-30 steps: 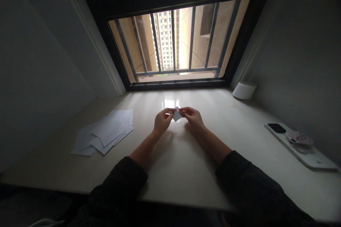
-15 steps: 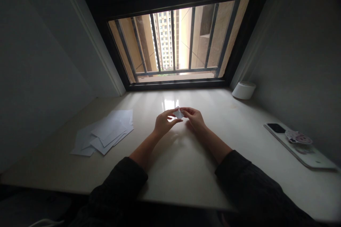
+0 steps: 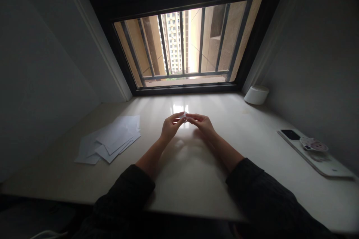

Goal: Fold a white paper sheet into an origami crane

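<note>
A small folded piece of white paper is held up above the white sill, mostly covered by fingers. My left hand pinches it from the left between thumb and fingers. From the right, my right hand pinches the same paper, its fingertips meeting those of the left. The exact shape of the folds is hidden. To the left of my hands, a loose pile of white paper sheets lies on the sill.
The pale, glossy sill runs up to a dark-framed window with bars outside. A white rounded device stands in the back right corner. On the right lies a phone with a cartoon grip on its back.
My left thumb and fingers have closed onto the folded paper, which showed as a small diamond before. The paper has shifted slightly left and is now mostly covered.
</note>
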Tool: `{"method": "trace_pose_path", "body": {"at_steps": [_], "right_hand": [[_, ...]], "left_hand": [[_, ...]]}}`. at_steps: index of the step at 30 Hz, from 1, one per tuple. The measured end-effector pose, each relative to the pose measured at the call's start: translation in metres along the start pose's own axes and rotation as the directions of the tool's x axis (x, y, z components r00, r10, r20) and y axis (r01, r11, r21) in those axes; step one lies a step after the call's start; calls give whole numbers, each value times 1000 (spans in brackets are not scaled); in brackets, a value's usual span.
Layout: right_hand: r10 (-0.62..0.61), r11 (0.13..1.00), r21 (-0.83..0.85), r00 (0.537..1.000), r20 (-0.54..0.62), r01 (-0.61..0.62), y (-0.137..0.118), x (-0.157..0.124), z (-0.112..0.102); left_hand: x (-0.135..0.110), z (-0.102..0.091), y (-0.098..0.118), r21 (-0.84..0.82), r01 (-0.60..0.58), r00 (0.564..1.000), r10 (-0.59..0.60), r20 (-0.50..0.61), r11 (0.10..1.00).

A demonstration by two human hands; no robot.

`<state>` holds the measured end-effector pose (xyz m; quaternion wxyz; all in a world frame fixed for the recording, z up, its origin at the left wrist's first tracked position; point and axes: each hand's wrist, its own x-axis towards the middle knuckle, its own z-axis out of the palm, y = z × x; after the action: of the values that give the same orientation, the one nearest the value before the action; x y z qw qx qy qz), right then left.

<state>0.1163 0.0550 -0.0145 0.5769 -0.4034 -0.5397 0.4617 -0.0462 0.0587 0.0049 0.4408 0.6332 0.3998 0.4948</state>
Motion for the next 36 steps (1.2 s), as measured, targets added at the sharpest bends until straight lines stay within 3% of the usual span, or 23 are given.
{"method": "trace_pose_path", "body": {"at_steps": [7,16,25,31,36], "right_hand": [[-8,1000,-7,1000,6,8,-4,-3,2],[-25,1000,-11,1000,-5,25,-3,-3,6],[-48,999,8,986,-163,50,4,1,7],[-44,999,-18,979,-197,41,-2,-3,10],[-37,999,3,980,-194,38,-1,-4,11]], "left_hand": [[2,-1,-6,-13,-11,1000,11,3,1000],[-1,1,-6,3,-16,997,16,-74,1000],[-2,5,-6,-69,-92,995,89,-45,993],[2,6,-8,-181,29,990,-54,-133,983],[1,9,-8,-358,124,978,-175,-113,926]]}}
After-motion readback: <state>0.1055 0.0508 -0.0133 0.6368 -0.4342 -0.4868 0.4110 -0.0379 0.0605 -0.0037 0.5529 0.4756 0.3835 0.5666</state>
